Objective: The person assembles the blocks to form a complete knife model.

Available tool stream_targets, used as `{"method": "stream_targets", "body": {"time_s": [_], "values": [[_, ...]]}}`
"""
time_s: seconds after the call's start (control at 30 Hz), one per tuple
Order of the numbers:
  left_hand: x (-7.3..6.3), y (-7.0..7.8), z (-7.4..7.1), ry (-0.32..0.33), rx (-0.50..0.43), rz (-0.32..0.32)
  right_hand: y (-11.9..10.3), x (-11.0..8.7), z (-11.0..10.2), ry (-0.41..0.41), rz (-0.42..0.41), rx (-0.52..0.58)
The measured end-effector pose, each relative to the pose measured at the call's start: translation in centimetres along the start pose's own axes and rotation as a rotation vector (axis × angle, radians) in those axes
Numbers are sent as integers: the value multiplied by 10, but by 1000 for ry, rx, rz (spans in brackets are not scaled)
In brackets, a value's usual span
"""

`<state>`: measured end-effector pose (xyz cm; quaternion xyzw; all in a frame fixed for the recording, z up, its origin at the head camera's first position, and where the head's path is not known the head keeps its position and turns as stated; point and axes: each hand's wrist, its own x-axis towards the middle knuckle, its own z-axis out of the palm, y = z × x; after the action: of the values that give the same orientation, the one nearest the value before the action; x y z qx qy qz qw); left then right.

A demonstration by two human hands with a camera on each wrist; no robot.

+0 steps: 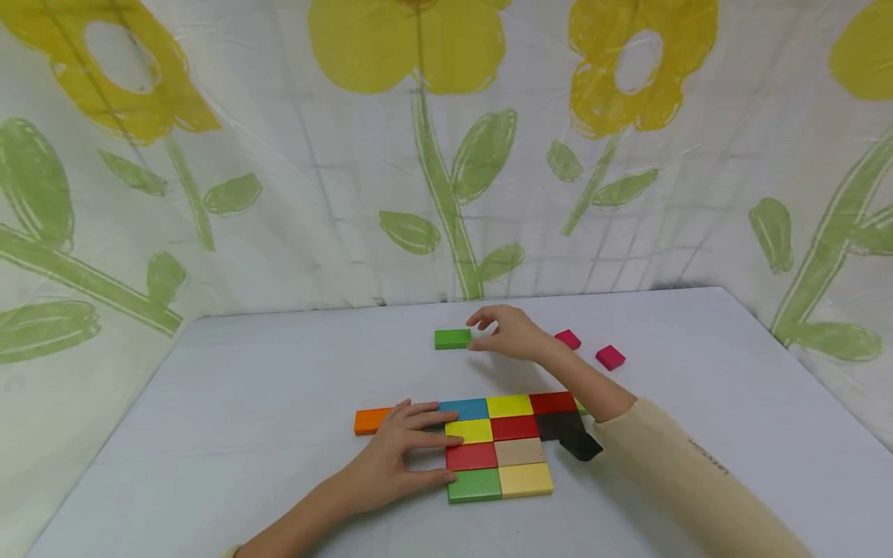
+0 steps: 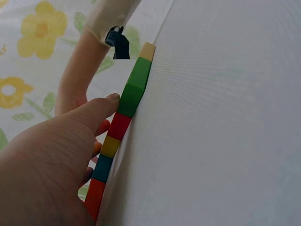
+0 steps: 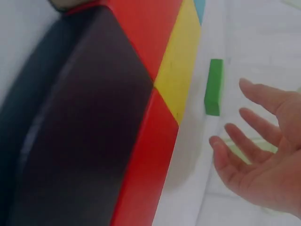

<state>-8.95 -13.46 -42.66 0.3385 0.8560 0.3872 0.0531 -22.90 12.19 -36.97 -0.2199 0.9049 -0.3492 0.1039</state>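
Flat coloured blocks lie edge to edge in a joined layout on the table, among them a blue block (image 1: 466,409), a tan block (image 1: 519,452) and a green block (image 1: 474,486). My left hand (image 1: 401,449) rests along the layout's left side, fingers spread and fairly straight; the left wrist view shows its thumb against the green block's edge (image 2: 134,87). An orange block (image 1: 371,421) is partly covered by that hand. Beyond the layout, my right hand (image 1: 512,333) hovers beside a separate green block (image 1: 451,339). Its fingers are loosely bent, with a gap to that block in the right wrist view.
Two small crimson blocks (image 1: 610,357) lie right of the right hand, one partly behind the forearm. A black wrist device (image 1: 580,443) hides part of the layout's right end. A flowered cloth (image 1: 335,194) hangs behind the white table (image 1: 279,387).
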Motion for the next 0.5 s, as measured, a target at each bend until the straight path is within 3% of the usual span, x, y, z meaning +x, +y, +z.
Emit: {"method": "stream_targets", "body": {"time_s": [0.5], "values": [[0,0,0,0,-9,2,-1,43,14,-64,-7,18]]}}
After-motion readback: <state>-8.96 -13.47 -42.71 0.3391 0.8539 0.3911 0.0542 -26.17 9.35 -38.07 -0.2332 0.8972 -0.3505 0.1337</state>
